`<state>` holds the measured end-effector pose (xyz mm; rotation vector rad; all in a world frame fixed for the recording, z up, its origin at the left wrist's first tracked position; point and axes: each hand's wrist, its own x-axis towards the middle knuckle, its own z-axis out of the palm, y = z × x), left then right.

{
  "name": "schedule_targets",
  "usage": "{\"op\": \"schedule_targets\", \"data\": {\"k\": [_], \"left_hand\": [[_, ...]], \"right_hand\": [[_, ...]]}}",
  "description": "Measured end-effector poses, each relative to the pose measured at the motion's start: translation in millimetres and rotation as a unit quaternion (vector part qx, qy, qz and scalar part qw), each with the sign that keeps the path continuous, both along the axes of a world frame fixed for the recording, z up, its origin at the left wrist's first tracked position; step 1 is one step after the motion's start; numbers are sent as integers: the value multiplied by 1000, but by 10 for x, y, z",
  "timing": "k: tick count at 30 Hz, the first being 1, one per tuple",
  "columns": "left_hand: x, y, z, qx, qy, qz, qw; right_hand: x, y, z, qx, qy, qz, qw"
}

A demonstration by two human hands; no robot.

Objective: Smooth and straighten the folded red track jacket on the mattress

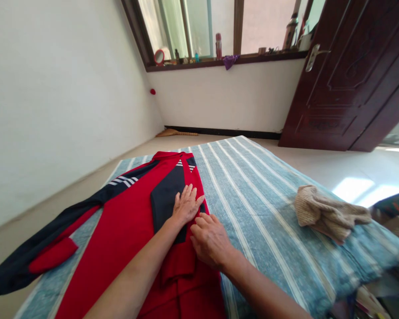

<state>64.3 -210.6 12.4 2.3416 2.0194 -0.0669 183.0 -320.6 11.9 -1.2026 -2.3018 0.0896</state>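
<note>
A red and navy jacket (126, 235) with white stripes lies spread on a bed or table covered by a blue striped cloth (252, 199). One sleeve (66, 221) stretches out to the left; the other (168, 195) is folded over the body. My left hand (187, 204) presses flat on this folded sleeve, fingers extended. Close beside it, my right hand (211, 239) has its fingers curled at the jacket's right edge, gripping the fabric there; its fingertips are partly hidden.
A beige knitted item (322, 210) lies crumpled at the right of the cloth. Beyond are a broom (176, 132) on the floor, a dark red door (346, 79) and a windowsill (199, 64) holding bottles and a round mirror (159, 57). A white wall (53, 88) rises at left.
</note>
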Motion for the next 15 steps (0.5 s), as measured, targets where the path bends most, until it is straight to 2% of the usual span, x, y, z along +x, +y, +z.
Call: {"op": "schedule_targets", "data": {"k": [4, 7, 11, 15], "left_hand": [[46, -156, -89, -2, 7, -17, 1000], [59, -145, -143, 6, 17, -29, 999], [94, -146, -58, -1, 4, -35, 999], [162, -277, -18, -9, 1, -54, 998]], "right_hand": [[29, -329, -24, 5, -29, 19, 999], [43, -397, -69, 4, -50, 15, 999], [85, -383, -83, 15, -56, 7, 998], [108, -447, -97, 28, -47, 1, 998]]}}
